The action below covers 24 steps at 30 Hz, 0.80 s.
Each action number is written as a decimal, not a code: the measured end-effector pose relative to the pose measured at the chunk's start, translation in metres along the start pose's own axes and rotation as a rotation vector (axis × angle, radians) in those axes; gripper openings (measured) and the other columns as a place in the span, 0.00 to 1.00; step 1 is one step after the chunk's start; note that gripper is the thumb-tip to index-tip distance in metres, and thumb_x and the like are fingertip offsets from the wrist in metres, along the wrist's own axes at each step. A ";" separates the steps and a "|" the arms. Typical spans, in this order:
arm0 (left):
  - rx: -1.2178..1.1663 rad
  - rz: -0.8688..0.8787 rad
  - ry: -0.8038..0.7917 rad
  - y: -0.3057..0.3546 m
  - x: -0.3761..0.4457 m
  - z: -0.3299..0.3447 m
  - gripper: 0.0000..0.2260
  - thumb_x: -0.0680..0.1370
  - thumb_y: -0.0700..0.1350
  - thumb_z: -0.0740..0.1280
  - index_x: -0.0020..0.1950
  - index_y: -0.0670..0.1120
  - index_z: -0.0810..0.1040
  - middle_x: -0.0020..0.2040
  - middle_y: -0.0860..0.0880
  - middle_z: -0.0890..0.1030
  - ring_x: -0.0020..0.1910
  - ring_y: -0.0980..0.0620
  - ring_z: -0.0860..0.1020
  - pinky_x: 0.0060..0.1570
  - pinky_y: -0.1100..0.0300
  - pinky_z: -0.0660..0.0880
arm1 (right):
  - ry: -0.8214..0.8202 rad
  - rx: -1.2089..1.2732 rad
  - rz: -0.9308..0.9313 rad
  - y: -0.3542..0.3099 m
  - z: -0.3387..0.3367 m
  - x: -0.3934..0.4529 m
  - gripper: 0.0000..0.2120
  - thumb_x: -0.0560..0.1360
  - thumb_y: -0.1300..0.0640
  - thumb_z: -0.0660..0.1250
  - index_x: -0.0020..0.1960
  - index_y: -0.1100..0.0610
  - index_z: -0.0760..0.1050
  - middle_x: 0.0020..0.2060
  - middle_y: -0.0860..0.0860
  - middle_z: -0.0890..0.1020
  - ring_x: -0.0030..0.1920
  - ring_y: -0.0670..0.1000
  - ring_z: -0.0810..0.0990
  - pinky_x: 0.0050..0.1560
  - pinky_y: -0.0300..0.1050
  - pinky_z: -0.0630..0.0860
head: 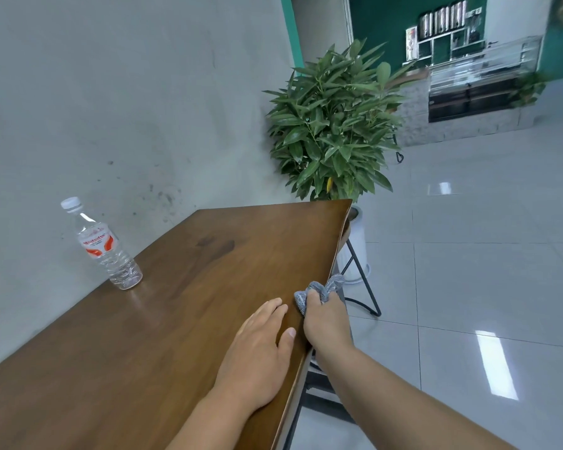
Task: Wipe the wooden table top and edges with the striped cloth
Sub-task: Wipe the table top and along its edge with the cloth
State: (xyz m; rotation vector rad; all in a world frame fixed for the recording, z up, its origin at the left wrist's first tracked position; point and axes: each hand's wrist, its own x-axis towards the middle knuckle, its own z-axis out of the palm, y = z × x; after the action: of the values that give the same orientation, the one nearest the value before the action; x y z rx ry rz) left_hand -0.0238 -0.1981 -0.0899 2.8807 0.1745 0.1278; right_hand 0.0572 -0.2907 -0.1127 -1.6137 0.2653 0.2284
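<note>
While the right hand [327, 315] curled around the bunched striped cloth [319, 292], it pressed that cloth against the right edge of the wooden desk [182, 306], a little way along from the near end. The cloth sat folded over the rim, part lying on the top and part hanging down the side, with grey folds showing beyond the knuckles. The right forearm reached in from the lower right, outside the desk, so the wrist lay alongside the edge rather than over the top.

Just beside it, the left hand [260, 352] lay flat on the top, fingers straight and close together, thumb pointing toward the edge, holding nothing; it looked to be bracing the body.

Judged from this, the step in hand was the edge wipe along the right side. Whether the top had been wiped could not be told: the wood showed a soft sheen near the far left but no clear wet trail. The far stretch of the right edge, up to the far right corner, seemed left to do.

A clear water bottle [103, 246] stood upright at the far left edge, well apart from both hands. A potted plant [332, 134] stood on the floor beyond the far right corner.
</note>
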 end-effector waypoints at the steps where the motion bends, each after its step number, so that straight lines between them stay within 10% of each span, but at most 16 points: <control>1: -0.008 0.005 0.000 -0.001 0.001 0.000 0.23 0.83 0.57 0.49 0.78 0.57 0.54 0.77 0.62 0.52 0.75 0.62 0.50 0.75 0.60 0.51 | 0.005 0.014 0.002 -0.002 0.001 0.006 0.18 0.83 0.49 0.54 0.67 0.57 0.70 0.58 0.54 0.79 0.57 0.55 0.77 0.59 0.51 0.75; 19: -0.022 0.108 -0.050 -0.016 -0.027 -0.010 0.23 0.83 0.56 0.49 0.78 0.57 0.51 0.77 0.62 0.50 0.76 0.63 0.48 0.75 0.63 0.48 | 0.046 0.008 -0.009 0.025 0.010 -0.029 0.15 0.83 0.46 0.55 0.63 0.52 0.71 0.49 0.49 0.79 0.43 0.44 0.76 0.36 0.36 0.70; 24: -0.023 0.127 -0.029 -0.016 -0.023 -0.008 0.22 0.83 0.54 0.48 0.78 0.56 0.52 0.78 0.61 0.50 0.75 0.63 0.48 0.73 0.65 0.45 | 0.061 -0.055 0.004 0.014 0.009 -0.017 0.18 0.83 0.46 0.54 0.62 0.56 0.74 0.52 0.53 0.80 0.50 0.51 0.78 0.50 0.46 0.77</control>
State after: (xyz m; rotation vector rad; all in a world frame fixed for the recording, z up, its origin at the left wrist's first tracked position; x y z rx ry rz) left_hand -0.0496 -0.1836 -0.0876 2.8681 -0.0161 0.1099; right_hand 0.0364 -0.2816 -0.1212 -1.6770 0.3118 0.1909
